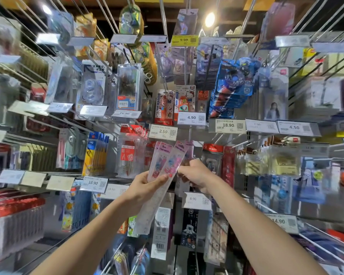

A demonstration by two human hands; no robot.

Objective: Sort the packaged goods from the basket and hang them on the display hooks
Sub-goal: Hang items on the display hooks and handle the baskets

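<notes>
Left hand (145, 185): grips a fan of slim pink ruler packs (163, 161) at mid-length, thumb across the front. Right hand (197, 173): fingers curled at the fan's right edge; whether it pinches a pack cannot be told through the blur. Packs: long axis slants from lower left to upper right, header ends uppermost, just below the 2.50 price tag (163, 132). Hang point, by judgement: the hook behind that tag, directly above; right hand is nearer the headers.

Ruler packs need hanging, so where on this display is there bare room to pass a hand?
Bare panel shows between the ruler packs and the red pack, under the 4.90 tag. Elsewhere it is crowded with hanging goods.
</notes>
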